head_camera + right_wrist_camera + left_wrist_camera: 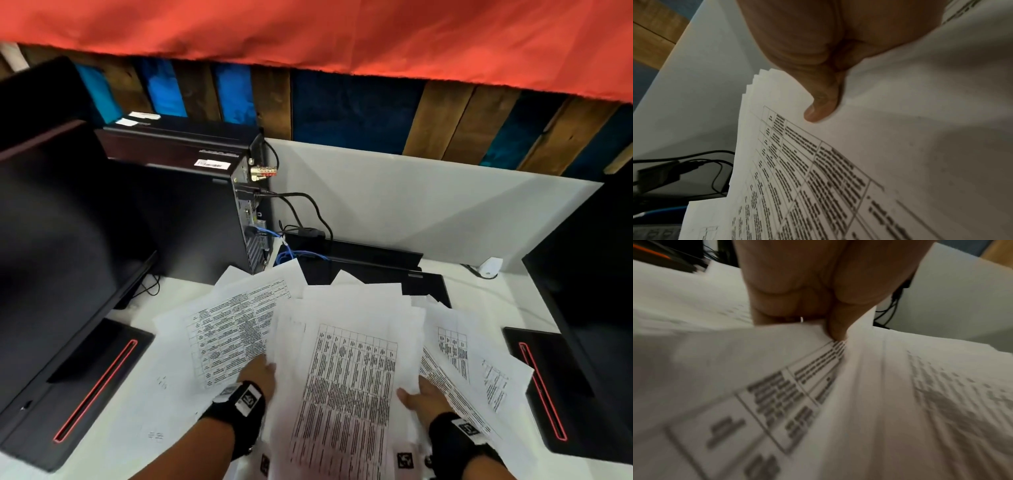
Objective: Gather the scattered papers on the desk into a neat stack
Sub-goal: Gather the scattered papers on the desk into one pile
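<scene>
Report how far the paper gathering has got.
Done: several sheets already overlap in a central bundle. In hand: the left hand and right hand grip its two sides, right thumb on top; edges are fanned, not square. Left: loose sheets at left and right to pull in, then square up.

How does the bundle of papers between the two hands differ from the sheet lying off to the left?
The bundle is several sheets thick, gripped by the left hand and right hand; the left sheet lies single, flat and skewed. Both carry printed tables.
</scene>
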Demonstrator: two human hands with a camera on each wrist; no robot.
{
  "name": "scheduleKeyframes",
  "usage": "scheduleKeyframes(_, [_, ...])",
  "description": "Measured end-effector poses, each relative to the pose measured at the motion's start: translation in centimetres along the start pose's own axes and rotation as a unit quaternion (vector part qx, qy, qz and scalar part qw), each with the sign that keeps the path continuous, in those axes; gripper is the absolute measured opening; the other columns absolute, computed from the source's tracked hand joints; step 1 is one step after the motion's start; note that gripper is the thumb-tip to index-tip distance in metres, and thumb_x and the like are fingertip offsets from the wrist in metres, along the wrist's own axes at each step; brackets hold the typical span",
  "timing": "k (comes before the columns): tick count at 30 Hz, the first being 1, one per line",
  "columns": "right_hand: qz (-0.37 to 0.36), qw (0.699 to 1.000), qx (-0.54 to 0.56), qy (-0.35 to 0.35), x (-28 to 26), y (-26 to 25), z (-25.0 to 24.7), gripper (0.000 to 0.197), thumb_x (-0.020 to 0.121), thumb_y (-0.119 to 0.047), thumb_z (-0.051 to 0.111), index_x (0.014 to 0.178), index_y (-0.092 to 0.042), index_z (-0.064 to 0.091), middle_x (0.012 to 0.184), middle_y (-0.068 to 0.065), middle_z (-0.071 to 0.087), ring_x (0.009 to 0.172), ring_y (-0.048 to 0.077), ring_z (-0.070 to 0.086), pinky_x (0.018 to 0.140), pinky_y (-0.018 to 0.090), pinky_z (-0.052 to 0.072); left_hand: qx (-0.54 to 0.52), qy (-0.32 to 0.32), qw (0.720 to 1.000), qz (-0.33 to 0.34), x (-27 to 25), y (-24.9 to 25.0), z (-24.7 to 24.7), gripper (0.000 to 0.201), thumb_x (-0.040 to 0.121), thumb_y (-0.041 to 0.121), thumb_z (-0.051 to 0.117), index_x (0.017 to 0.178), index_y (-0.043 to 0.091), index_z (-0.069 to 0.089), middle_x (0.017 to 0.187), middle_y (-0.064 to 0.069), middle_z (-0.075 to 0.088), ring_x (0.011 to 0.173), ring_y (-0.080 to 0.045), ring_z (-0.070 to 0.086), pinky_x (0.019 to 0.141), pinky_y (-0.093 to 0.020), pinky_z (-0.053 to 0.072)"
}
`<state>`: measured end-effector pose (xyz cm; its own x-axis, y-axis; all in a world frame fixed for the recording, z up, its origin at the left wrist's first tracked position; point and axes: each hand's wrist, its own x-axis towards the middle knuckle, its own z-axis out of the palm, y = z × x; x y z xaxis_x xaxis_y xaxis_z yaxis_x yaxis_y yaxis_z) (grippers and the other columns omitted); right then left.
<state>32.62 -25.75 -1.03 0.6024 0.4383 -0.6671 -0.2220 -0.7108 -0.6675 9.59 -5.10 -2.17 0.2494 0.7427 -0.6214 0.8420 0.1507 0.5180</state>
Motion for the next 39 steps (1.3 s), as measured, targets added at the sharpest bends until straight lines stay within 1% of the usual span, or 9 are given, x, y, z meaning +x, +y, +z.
scheduleKeyframes(3, [-0.007,1.000,-0.002,0.017,0.3,0.0,0.7,0.039,0.091,-0.004,0.056,0.130,-0.005,0.052,0.124,0.014,0.062,0.106,0.026,0.055,0.103,0.041,0.039,-0.096,-0.043,0.994,0.034,-1.6,1.9,1.1,0.063,0.098,0.044,0.036,0.147,0.005,0.027,0.152,-0.017,0.033,0.138,-0.031,0.034,0.113,-0.038,0.027])
scheduleKeyframes(6, [-0.011,0.999,-0.031,0.028,0.7,0.1,1.6,0.042,0.093,-0.012,0.053,0.134,-0.003,0.047,0.134,0.015,0.055,0.113,0.025,0.053,0.104,0.037,0.038,-0.152,-0.117,0.977,0.097,-2.9,2.4,2.1,0.077,0.078,0.053,0.065,0.140,0.015,0.037,0.129,-0.010,0.057,0.116,-0.026,0.052,0.102,-0.042,0.042])
scheduleKeyframes(11, [-0.044,0.992,-0.060,0.100,0.6,-0.2,0.2,0.035,0.083,-0.018,0.069,0.115,-0.011,0.056,0.118,0.015,0.063,0.107,0.029,0.060,0.090,0.032,0.046,-0.066,-0.032,0.994,0.076,-1.9,1.7,2.2,0.062,0.071,0.010,0.078,0.125,0.003,0.049,0.102,-0.012,0.062,0.094,-0.027,0.057,0.079,-0.033,0.049])
scheduleKeyframes(17, [0.056,0.914,-0.361,0.178,0.4,1.0,-5.4,0.108,0.047,-0.061,0.081,0.135,-0.025,0.029,0.139,0.005,0.040,0.129,0.029,0.039,0.099,0.053,0.038,-0.092,-0.013,0.995,0.038,-0.7,-0.6,0.8,0.060,0.070,0.007,0.080,0.122,0.000,0.051,0.097,-0.016,0.062,0.091,-0.029,0.057,0.083,-0.035,0.047])
scheduleKeyframes(23, [0.031,0.902,-0.389,0.184,0.6,2.1,-6.4,0.075,0.043,-0.072,0.074,0.101,-0.028,0.053,0.114,-0.002,0.046,0.115,0.023,0.044,0.094,0.043,0.041,-0.091,-0.015,0.994,0.050,-0.5,-1.2,0.8,0.052,0.072,0.011,0.079,0.116,0.000,0.053,0.093,-0.015,0.064,0.085,-0.028,0.058,0.075,-0.030,0.042])
scheduleKeyframes(29, [-0.021,0.961,-0.249,0.114,0.2,1.7,-5.6,0.079,0.061,-0.048,0.079,0.120,-0.015,0.039,0.103,0.002,0.057,0.092,0.024,0.058,0.081,0.029,0.048,-0.102,-0.005,0.994,0.042,-0.5,-1.4,0.9,0.050,0.074,0.012,0.078,0.116,0.000,0.053,0.094,-0.017,0.063,0.085,-0.029,0.058,0.075,-0.032,0.042])
scheduleKeyframes(32, [-0.034,0.929,-0.332,0.162,0.0,1.1,-4.3,0.065,0.068,-0.059,0.067,0.116,-0.018,0.052,0.121,0.004,0.052,0.109,0.023,0.050,0.093,0.038,0.046,-0.107,0.001,0.993,0.042,-0.7,-1.5,1.0,0.051,0.075,0.012,0.077,0.117,0.000,0.052,0.095,-0.017,0.063,0.085,-0.029,0.057,0.074,-0.031,0.042])
scheduleKeyframes(34, [-0.041,0.902,-0.390,0.180,-0.1,0.6,-3.3,0.081,0.059,-0.068,0.067,0.123,-0.021,0.051,0.133,0.001,0.041,0.121,0.022,0.040,0.097,0.043,0.041,-0.109,0.002,0.993,0.043,-0.9,-1.5,1.1,0.050,0.075,0.011,0.076,0.118,0.000,0.052,0.094,-0.017,0.062,0.085,-0.029,0.056,0.074,-0.031,0.042])
scheduleKeyframes(39, [-0.010,0.961,-0.243,0.130,0.7,-0.1,-1.7,0.130,0.043,-0.043,0.091,0.145,-0.010,0.017,0.144,0.014,0.025,0.133,0.031,0.035,0.106,0.039,0.041,-0.109,-0.001,0.993,0.041,-1.3,-1.7,1.0,0.051,0.076,0.012,0.076,0.119,0.000,0.051,0.094,-0.016,0.063,0.089,-0.032,0.059,0.082,-0.038,0.047])
